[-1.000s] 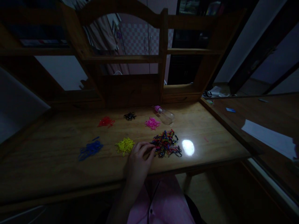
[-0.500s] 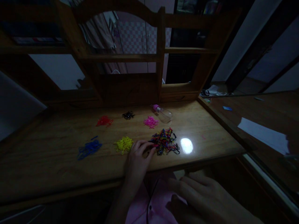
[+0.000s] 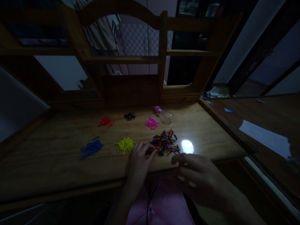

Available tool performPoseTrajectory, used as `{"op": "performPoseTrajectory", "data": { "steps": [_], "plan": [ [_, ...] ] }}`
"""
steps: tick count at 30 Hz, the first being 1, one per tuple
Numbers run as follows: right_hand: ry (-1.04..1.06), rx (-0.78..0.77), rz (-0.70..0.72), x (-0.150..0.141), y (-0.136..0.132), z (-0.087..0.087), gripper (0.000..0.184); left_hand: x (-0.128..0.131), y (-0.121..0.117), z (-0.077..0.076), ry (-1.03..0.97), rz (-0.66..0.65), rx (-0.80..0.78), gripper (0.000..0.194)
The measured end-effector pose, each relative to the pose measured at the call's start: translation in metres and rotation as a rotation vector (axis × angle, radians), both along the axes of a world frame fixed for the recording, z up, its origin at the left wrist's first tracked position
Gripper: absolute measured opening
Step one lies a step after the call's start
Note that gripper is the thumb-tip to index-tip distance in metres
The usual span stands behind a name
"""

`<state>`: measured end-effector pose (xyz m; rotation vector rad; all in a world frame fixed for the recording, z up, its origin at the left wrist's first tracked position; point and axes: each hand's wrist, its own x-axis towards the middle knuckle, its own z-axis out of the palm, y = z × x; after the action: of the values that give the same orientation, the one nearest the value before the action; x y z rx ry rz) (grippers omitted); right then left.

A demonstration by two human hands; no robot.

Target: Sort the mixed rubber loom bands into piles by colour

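Observation:
A mixed pile of small loop-shaped pieces (image 3: 166, 142), which could be elastic bands or clips, lies near the table's front edge. My left hand (image 3: 142, 154) rests at its left side, thumb and forefinger pinched together at the pile's edge; what lies between the tips is too small to make out. My right hand (image 3: 199, 175), smeared by motion, hangs in front of the table edge with bent fingers, apart from the pile. Sorted by colour, similar pieces form a yellow heap (image 3: 125, 145), a blue heap (image 3: 91, 148), a red heap (image 3: 106, 122), a black heap (image 3: 129, 116) and a pink heap (image 3: 152, 123).
Behind the pink heap a clear bottle with a pink cap (image 3: 166, 116) lies on its side. A wooden shelf unit (image 3: 131, 90) borders the table (image 3: 58, 137) at the back. Off to the right, white paper (image 3: 264, 137) and a blue card (image 3: 228, 110) rest on another surface.
My right hand has risen from my lap toward the table's front edge. My left hand stays at the pile, its fingertips shifted only slightly.

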<state>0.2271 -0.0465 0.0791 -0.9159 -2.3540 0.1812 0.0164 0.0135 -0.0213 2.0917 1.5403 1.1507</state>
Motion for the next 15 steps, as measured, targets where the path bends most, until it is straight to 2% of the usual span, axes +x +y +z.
{"op": "performPoseTrajectory", "data": {
  "steps": [3,7,12,15],
  "plan": [
    [0.192,-0.115,-0.116,0.014,0.039,-0.015,0.016,0.000,0.000,0.001,-0.020,-0.009,0.003,0.007],
    [0.478,-0.217,-0.369,0.019,0.082,-0.036,0.031,0.000,0.000,0.005,-0.087,-0.006,-0.008,0.010],
    [0.800,-0.473,-0.604,0.021,0.096,-0.069,0.046,-0.002,-0.002,0.006,-0.211,0.071,-0.104,0.014],
    [0.845,-0.517,-0.681,0.025,0.094,-0.080,0.049,-0.003,-0.003,0.004,-0.316,0.096,-0.201,0.016]
  ]
}}
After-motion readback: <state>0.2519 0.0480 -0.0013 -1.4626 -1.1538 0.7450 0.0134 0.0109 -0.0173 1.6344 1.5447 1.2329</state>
